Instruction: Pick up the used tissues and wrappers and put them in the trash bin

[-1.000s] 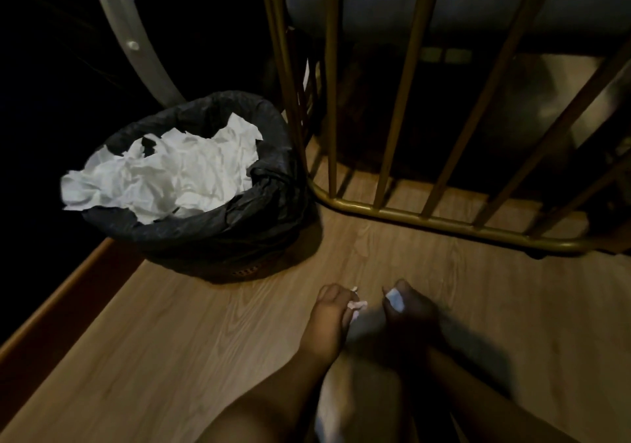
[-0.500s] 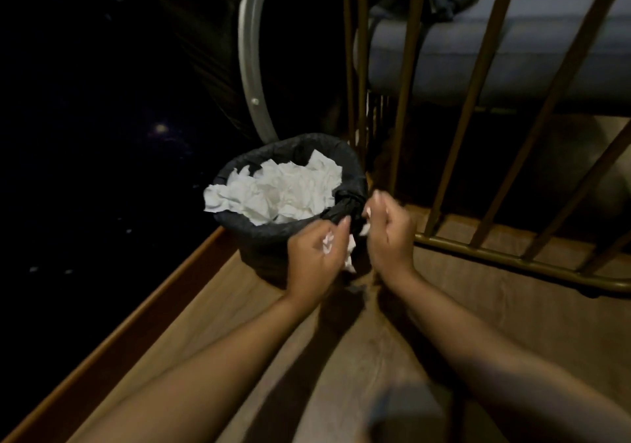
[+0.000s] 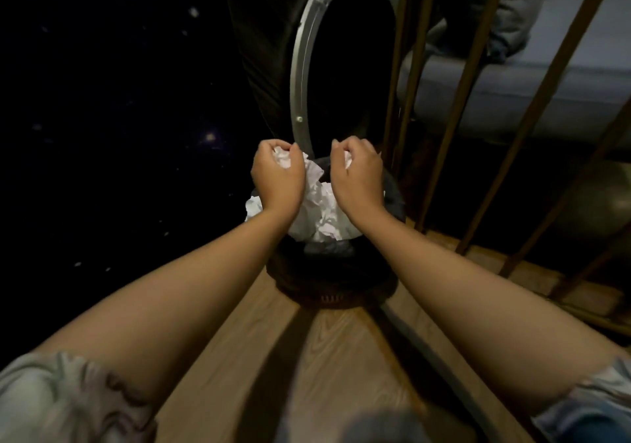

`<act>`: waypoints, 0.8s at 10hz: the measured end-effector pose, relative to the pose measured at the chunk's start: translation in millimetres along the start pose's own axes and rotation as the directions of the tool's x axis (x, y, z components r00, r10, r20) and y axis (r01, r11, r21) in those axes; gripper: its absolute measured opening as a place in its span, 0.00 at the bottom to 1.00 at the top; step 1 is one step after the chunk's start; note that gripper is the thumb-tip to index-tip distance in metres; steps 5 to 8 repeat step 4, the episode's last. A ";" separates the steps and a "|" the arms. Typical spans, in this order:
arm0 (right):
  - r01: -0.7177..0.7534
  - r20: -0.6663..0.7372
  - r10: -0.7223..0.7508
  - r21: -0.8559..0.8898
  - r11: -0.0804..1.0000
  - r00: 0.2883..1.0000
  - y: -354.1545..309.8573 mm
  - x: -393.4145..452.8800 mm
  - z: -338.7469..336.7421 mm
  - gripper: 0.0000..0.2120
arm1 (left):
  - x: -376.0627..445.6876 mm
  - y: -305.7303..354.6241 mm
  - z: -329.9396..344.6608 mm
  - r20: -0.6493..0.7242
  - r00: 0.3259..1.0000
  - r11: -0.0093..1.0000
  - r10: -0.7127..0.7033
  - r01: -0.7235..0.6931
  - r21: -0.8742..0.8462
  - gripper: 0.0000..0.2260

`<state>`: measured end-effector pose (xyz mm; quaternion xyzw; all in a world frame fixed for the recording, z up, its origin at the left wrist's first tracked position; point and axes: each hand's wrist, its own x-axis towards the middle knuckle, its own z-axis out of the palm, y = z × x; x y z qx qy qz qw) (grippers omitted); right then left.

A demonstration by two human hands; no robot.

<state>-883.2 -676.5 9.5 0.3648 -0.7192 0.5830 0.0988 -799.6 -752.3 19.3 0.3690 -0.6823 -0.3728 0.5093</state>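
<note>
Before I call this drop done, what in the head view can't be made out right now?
- Head view: what the left hand and right hand hold, beyond bits of white tissue; curled fingers hide the rest.
- Trash bin: how full it is and its rim; crumpled paper and both wrists cover it.
- Area left of the bin: too dark to tell whether litter remains.
- Near floor: partly cut off by the bottom edge and hidden by the forearms.
</note>
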 end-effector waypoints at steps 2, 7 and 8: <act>-0.220 0.219 0.273 -0.238 0.946 0.937 6.8 34.2 13.1 0.18 | 30.2 -3.9 4.5 0.384 0.884 0.946 -0.268 0.165 0.280 0.27; -0.341 0.214 0.446 -0.395 0.853 0.869 -61.1 60.7 -37.1 0.13 | 49.2 64.2 -31.0 0.416 0.817 0.909 -0.400 0.296 0.293 0.24; -0.341 0.214 0.446 -0.395 0.853 0.869 -61.1 60.7 -37.1 0.13 | 49.2 64.2 -31.0 0.416 0.817 0.909 -0.400 0.296 0.293 0.24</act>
